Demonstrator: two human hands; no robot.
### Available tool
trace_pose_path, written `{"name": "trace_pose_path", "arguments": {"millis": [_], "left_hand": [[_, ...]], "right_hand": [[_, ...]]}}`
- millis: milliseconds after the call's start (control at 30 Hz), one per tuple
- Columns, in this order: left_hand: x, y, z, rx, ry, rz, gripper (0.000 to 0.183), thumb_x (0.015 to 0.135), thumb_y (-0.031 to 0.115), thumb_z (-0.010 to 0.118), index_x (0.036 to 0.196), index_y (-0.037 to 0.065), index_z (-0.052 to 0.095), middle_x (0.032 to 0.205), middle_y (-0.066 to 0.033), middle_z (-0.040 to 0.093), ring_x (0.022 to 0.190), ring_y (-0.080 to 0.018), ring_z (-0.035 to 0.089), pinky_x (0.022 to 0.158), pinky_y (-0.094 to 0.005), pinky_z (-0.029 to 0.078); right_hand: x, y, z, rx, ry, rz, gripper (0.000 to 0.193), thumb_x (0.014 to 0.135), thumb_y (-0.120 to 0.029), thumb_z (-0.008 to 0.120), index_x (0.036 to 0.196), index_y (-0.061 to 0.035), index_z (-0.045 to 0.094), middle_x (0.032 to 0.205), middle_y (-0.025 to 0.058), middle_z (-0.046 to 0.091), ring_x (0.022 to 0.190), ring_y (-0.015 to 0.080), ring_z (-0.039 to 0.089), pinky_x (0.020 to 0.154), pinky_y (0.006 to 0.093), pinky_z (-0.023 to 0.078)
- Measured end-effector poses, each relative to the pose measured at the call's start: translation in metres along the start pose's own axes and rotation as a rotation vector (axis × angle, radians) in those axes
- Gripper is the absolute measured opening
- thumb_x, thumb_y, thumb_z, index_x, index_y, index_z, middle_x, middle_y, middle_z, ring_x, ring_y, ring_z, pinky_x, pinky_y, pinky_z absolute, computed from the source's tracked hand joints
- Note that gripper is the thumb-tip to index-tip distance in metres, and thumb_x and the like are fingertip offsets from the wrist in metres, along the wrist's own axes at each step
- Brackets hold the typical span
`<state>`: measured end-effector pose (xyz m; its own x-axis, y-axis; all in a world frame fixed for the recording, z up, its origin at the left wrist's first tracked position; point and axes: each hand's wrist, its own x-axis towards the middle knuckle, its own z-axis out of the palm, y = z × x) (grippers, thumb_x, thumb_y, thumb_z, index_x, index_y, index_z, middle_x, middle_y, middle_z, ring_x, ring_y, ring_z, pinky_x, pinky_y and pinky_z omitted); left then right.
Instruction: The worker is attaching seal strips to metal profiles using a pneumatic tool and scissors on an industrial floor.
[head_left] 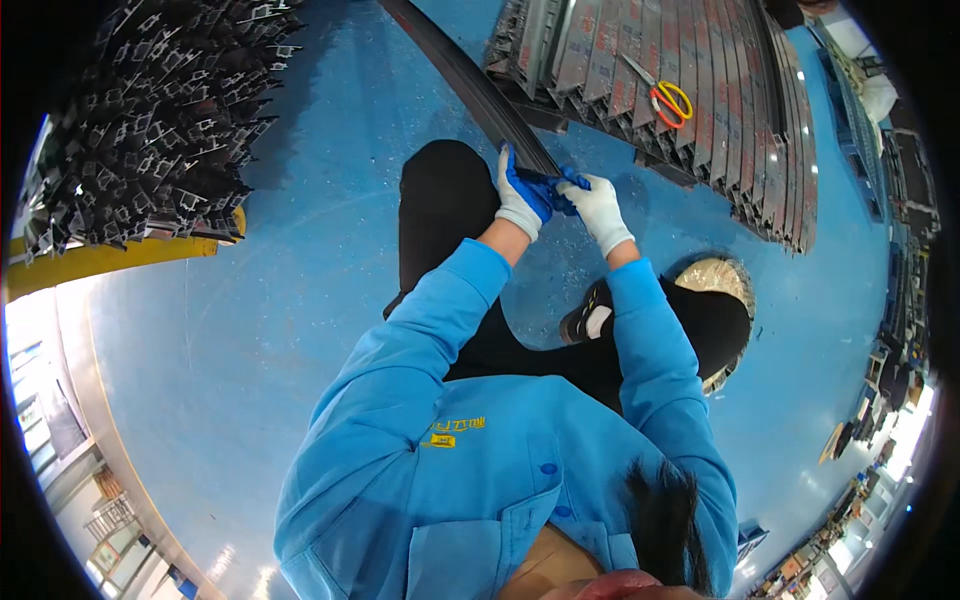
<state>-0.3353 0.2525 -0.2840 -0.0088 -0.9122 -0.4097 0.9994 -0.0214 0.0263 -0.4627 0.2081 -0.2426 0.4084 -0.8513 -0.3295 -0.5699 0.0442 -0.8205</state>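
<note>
A long dark metal profile [480,90] slants down from the top edge toward me. My left hand [522,195], in a white glove with blue-coated fingers, is closed round its near end, the thumb along the left side. Close against that same end, my right hand [597,207] in a matching glove has its fingers bent together beside the left fingers. What sits between the right fingertips is dark and too hidden to name.
Scissors [663,98] with red and yellow handles lie on stacked profiles [710,110] at upper right. Another big profile stack [150,120] rests on a yellow support [120,262] at upper left. I sit on a round wrapped seat [722,277] over a blue floor [250,350].
</note>
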Motion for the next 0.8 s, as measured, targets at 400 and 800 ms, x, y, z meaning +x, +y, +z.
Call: {"name": "trace_pose_path", "arguments": {"millis": [400,800], "left_hand": [[0.004,-0.005,-0.018,-0.192,0.119,0.159,0.05,0.081,0.058,0.051,0.096,0.011,0.056,0.08,-0.0101,0.059,0.07,-0.028,0.06,0.065,-0.0437,0.05],[0.004,-0.005,-0.04,-0.153,0.065,0.084,0.055,0.08,0.062,0.049,0.1,0.011,0.056,0.086,-0.0131,0.06,0.075,-0.03,0.061,0.068,-0.0435,0.049]], "right_hand": [[-0.01,0.0,0.0,0.238,-0.165,0.151,0.017,0.084,-0.011,0.057,0.087,0.0045,0.064,0.07,0.0066,0.064,0.059,0.0124,0.055,0.056,0.0217,0.045],[-0.001,0.018,0.007,0.094,-0.197,0.124,0.016,0.082,-0.012,0.059,0.081,0.0038,0.064,0.068,0.0073,0.063,0.055,0.0128,0.053,0.055,0.0238,0.045]]}}
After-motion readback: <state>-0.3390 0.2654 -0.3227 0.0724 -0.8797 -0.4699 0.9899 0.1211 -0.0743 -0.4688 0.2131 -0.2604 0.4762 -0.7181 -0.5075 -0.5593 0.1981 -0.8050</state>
